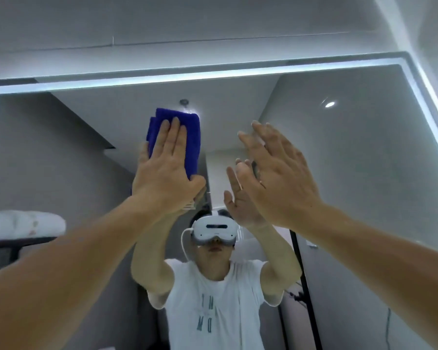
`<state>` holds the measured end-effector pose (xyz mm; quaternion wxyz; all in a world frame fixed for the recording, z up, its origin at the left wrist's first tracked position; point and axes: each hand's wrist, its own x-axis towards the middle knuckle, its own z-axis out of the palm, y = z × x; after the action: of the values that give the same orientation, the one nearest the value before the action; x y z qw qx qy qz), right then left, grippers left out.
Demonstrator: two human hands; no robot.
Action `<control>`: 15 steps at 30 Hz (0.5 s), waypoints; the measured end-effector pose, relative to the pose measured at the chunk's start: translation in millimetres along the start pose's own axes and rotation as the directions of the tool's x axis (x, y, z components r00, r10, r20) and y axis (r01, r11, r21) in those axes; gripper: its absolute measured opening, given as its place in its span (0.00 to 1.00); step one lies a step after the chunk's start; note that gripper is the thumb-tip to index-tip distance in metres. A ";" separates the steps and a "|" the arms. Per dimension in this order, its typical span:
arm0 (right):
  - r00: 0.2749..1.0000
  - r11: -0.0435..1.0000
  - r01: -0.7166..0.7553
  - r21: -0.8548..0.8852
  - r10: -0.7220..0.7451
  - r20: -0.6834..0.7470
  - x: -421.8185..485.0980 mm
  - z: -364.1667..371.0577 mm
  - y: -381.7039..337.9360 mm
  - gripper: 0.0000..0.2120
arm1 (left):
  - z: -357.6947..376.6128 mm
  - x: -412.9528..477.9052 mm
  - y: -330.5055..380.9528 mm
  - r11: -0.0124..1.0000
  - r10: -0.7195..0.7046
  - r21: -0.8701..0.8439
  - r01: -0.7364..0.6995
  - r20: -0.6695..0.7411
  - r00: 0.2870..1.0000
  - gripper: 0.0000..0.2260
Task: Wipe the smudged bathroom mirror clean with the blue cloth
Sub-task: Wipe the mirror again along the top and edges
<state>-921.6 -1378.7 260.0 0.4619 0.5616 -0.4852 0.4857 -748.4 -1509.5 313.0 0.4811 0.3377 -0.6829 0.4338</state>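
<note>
My left hand (167,170) lies flat, fingers straight, pressing the folded blue cloth (187,132) against the upper middle of the mirror (364,173). My right hand (281,173) is spread wide, empty, near the glass. I'd keep even pressure, overlap strokes, and keep bare fingers off.

Both bare arms are raised and reach forward and up, the left forearm (68,269) rising from the lower left and the right forearm (379,251) from the lower right. The left hand (165,170) lies flat, back toward the camera, its fingers straight and close together, pressing on the blue cloth (191,137), thumb tucked along its lower edge. The right hand (281,178) holds nothing; its fingers are straight, slightly spread and tilted up and to the left. Whether it touches anything cannot be told.
</note>
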 end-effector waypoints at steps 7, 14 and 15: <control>0.998 0.999 0.038 -0.017 -0.037 0.041 -23.0 -7.6 -8.3 0.27 | 22.6 -156.8 15.3 0.754 0.648 0.031 -0.656 0.125 0.751 0.39; 0.998 0.999 -0.029 -0.025 0.031 0.056 -26.1 -17.2 8.2 0.29 | -9.6 -17.3 -43.9 0.973 0.213 0.075 -0.218 0.077 0.974 0.45; 0.997 0.999 -0.050 -0.011 0.050 0.062 -29.4 -16.4 9.5 0.29 | -8.9 -12.4 -37.8 0.998 0.054 0.036 -0.056 0.048 0.997 0.45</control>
<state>-934.4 -1360.6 232.8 0.4370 0.5618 -0.5155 0.4771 -708.1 -1515.8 312.8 0.4465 0.3377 -0.6948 0.4516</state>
